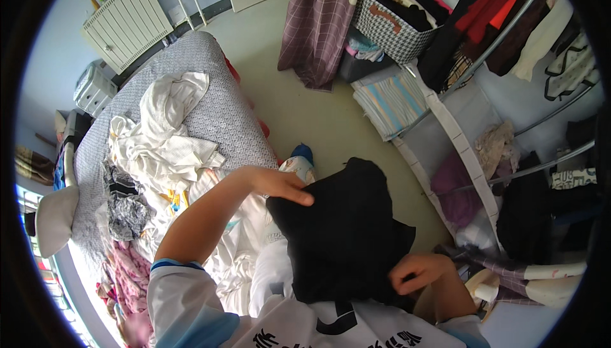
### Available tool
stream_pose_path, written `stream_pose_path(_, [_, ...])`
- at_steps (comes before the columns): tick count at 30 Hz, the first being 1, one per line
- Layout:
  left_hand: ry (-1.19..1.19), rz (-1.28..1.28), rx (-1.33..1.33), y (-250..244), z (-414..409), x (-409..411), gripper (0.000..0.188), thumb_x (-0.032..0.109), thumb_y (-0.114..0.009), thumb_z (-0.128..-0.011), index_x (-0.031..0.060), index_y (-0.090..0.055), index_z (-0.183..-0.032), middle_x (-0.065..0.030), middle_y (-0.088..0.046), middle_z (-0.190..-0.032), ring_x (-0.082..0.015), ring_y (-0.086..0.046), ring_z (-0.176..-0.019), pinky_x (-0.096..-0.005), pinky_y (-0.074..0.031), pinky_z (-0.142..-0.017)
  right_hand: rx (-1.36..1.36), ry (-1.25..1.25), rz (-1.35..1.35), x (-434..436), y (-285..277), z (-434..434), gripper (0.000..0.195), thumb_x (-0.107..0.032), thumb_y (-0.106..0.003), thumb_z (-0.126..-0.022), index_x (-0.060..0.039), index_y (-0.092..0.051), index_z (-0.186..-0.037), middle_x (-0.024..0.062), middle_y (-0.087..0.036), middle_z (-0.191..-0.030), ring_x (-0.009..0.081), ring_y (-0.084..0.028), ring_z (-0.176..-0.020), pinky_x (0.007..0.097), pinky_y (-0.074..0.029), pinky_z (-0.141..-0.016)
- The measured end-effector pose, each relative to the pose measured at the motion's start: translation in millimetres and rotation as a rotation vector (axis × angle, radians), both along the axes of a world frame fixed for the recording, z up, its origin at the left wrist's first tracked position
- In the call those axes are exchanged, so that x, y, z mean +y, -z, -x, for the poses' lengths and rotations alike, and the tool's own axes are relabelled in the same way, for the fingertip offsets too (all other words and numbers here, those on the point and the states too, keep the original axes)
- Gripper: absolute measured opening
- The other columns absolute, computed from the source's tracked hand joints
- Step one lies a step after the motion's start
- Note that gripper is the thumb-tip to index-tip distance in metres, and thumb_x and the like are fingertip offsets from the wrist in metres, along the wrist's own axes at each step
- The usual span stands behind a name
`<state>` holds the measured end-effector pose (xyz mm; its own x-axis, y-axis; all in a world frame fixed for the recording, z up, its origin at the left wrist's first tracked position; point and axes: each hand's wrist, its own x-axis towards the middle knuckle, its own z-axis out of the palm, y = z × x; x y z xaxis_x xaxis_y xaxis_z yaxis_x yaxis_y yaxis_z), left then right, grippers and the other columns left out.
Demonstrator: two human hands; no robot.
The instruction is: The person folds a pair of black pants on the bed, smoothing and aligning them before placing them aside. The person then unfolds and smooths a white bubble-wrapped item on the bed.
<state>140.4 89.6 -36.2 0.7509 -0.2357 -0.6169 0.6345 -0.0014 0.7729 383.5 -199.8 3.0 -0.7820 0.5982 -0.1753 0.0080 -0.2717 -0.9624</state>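
A black cloth garment (341, 233) is spread in front of my torso, folded or bunched so that its kind cannot be told. My left hand (284, 188) grips its upper left edge, thumb on top of the fabric. Near its lower right corner is my right hand (420, 271), fingers curled at the edge of the cloth. To the left, a heap of white clothes (167, 133) lies on a bed with a grey patterned sheet (224, 123). Beside the heap are a grey and black garment (125, 209) and a pink patterned cloth (131, 267).
At the right stands an open wardrobe frame (458, 157) with hanging clothes (496, 19), a houndstooth basket (396, 28) of clothes and a folded striped cloth (391, 100). A plaid curtain (315, 28) hangs beside it. A radiator (129, 23) is on the far wall.
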Motion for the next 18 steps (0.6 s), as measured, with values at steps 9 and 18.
stream_pose_path(9, [-0.279, -0.074, -0.021, 31, 33, -80, 0.073, 0.053, -0.046, -0.091, -0.0024, -0.035, -0.137, -0.019, -0.038, -0.14, -0.0268, -0.033, -0.131, -0.0332, -0.025, -0.108, -0.995, 0.19, -0.25, 4, 58, -10, 0.009, -0.014, -0.057, -0.082, -0.0061, -0.06, -0.086, 0.0121, -0.061, -0.077, 0.0295, -0.061, -0.07, 0.039, -0.048, -0.063])
stream_pose_path(18, [-0.345, -0.882, -0.403, -16, 28, -133, 0.046, 0.022, -0.068, -0.08, 0.0093, -0.054, -0.121, -0.0137, -0.063, -0.092, -0.0317, -0.063, -0.075, -0.0361, -0.051, -0.063, -0.712, 0.178, -0.752, 172, 71, 47, 0.023, -0.027, -0.059, -0.087, -0.0051, -0.062, -0.094, 0.0078, -0.063, -0.09, 0.027, -0.061, -0.082, 0.0332, -0.048, -0.073])
